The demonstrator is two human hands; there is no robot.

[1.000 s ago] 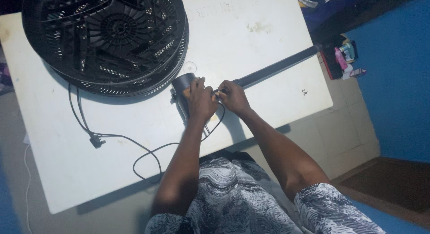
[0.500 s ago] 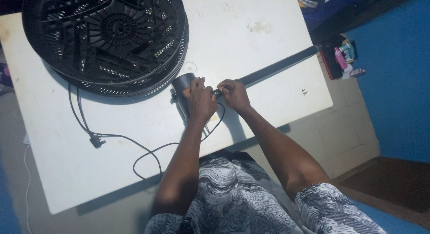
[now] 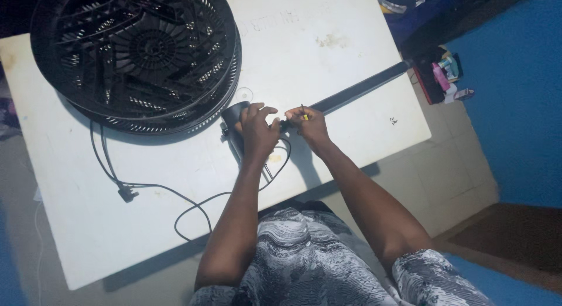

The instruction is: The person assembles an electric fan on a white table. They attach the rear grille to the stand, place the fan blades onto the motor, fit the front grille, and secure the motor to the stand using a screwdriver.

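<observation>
A black fan lies flat on a white table (image 3: 328, 25), its round grille (image 3: 137, 54) at the far left. Its dark neck housing (image 3: 234, 115) sits below the grille, and a long black pole (image 3: 363, 86) runs from there toward the right edge. My left hand (image 3: 256, 130) grips the neck housing. My right hand (image 3: 309, 125) rests at the pole's near end, pinching a thin tool with a yellow handle (image 3: 304, 112). The joint between the hands is mostly hidden by my fingers.
A black power cord (image 3: 146, 186) with its plug (image 3: 125, 193) loops over the near left of the table. A small rack of bottles (image 3: 442, 74) stands on the tiled floor past the table's right edge. A blue wall rises at the right.
My right hand has lifted slightly and the yellow-handled tool now shows above its fingers. My left fingers have loosened a little on the housing. The view has shifted slightly.
</observation>
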